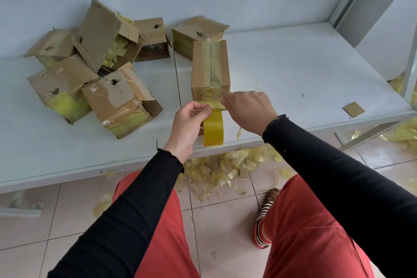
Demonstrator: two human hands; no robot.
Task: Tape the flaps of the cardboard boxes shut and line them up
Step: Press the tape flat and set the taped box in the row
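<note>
Hands at the near end of the narrow brown cardboard box (210, 67), which lies lengthwise on the pale grey table (304, 63) with tape along its top seam. Left hand (188, 124) grips the yellow tape roll (213, 130) — strip pulled up to the box end. Right hand (249, 109) pinches the strip against that end. Heap of worn brown cardboard boxes (94, 63) sits to the left — unaligned.
</note>
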